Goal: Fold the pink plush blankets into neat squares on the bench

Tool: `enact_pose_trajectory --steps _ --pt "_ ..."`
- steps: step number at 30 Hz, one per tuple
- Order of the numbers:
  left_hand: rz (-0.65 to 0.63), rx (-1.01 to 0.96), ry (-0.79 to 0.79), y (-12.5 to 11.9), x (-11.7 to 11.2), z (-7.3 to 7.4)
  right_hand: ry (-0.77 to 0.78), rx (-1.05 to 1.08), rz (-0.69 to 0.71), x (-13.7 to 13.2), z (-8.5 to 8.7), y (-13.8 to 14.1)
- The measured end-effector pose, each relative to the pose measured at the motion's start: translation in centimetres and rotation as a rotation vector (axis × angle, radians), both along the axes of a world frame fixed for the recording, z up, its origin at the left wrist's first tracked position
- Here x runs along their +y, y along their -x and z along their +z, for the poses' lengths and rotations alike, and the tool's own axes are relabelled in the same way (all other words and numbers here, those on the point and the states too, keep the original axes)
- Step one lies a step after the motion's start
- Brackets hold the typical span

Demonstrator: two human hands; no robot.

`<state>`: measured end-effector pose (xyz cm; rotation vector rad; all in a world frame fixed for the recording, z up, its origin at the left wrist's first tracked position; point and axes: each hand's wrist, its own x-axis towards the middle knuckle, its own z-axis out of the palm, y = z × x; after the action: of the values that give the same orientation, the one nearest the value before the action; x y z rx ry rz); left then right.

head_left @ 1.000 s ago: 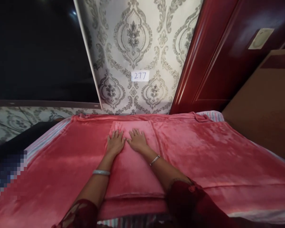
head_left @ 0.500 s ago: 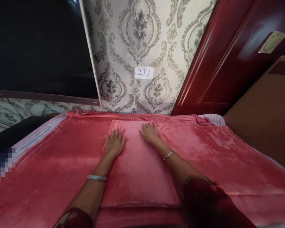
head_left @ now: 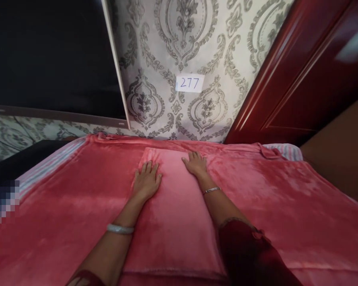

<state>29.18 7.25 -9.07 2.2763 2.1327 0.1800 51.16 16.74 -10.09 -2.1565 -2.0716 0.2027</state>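
Observation:
A long strip of folded pink plush fabric (head_left: 179,206) lies flat on a larger pink-red plush blanket (head_left: 86,190), running from near my body towards the wall. My left hand (head_left: 147,180) rests palm down on the strip's left edge, fingers spread. On the strip's far right corner lies my right hand (head_left: 196,163), also palm down with its fingers stretched out. Neither hand grips anything. The fabric under both palms is hidden. Small creases show by the left fingertips.
A dark screen (head_left: 53,55) hangs at the left. The patterned wall (head_left: 149,91) ahead carries a paper label (head_left: 190,83) reading 277. At the right stand a dark red door (head_left: 310,79) and a brown panel (head_left: 343,147). Striped cloth (head_left: 55,169) shows beneath the blanket's left edge.
The view has shifted closer and slightly, so the wall and label appear larger and further right. Both hands remain flat at about the same places on the folded strip.

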Motion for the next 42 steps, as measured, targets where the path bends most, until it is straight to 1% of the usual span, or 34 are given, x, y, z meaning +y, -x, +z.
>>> enact_pose_trajectory --steps 7,11,14,16,18,21,23,26,28,29,30,31,33,35,37,38,40,42 --pt "-0.006 -0.080 0.007 0.3 0.0 -0.6 -0.043 -0.032 0.026 -0.3 -0.3 0.1" --pt "-0.018 -0.095 -0.009 0.4 0.0 -0.7 -0.004 -0.046 0.033 -0.8 0.7 0.2" --pt "-0.023 -0.102 -0.024 0.4 0.0 -0.6 -0.005 -0.031 0.008 -2.1 1.9 0.6" --pt "-0.026 -0.117 -0.029 0.4 -0.1 -0.5 -0.046 -0.040 0.056 -3.9 2.6 1.2" --pt "-0.042 -0.135 -0.037 0.4 -0.3 -0.6 -0.067 -0.052 0.162 -6.5 3.1 2.1" --pt "-0.090 -0.178 -0.096 0.3 -0.6 -0.1 -0.021 -0.055 0.303 -10.8 3.6 3.7" --pt "-0.081 -0.226 -0.155 0.3 -1.0 0.8 0.019 -0.057 0.376 -13.2 3.9 4.9" --pt "-0.028 -0.319 -0.179 0.8 -2.4 3.0 0.040 -0.051 0.462 -15.8 4.4 6.8" --pt "-0.038 -0.352 -0.164 1.5 -4.4 4.2 0.038 -0.041 0.507 -17.0 4.6 8.4" --pt "-0.052 -0.354 -0.167 1.9 -5.9 4.4 0.036 -0.037 0.529 -17.6 4.6 9.2" --pt "-0.058 -0.347 -0.180 2.2 -7.5 4.3 0.035 -0.031 0.551 -18.3 4.4 10.0" --pt "-0.056 -0.333 -0.194 2.5 -9.3 3.8 0.035 -0.025 0.573 -19.0 4.1 10.8" --pt "-0.020 -0.288 -0.175 2.8 -12.7 2.2 0.041 -0.023 0.614 -20.4 3.1 12.1" --pt "-0.011 -0.238 -0.072 2.9 -15.3 0.2 0.035 -0.035 0.641 -21.6 2.0 12.8" --pt "-0.024 -0.202 0.015 2.9 -16.6 -1.2 0.019 -0.051 0.646 -22.4 1.2 12.9" --pt "-0.031 -0.188 0.037 2.8 -16.9 -1.6 0.014 -0.054 0.640 -22.6 0.9 12.6" --pt "-0.038 -0.160 0.050 2.8 -16.9 -1.7 0.018 -0.054 0.606 -22.8 0.7 11.0" --pt "-0.040 -0.135 0.046 2.8 -16.8 -1.5 0.025 -0.063 0.535 -23.0 0.7 8.2"
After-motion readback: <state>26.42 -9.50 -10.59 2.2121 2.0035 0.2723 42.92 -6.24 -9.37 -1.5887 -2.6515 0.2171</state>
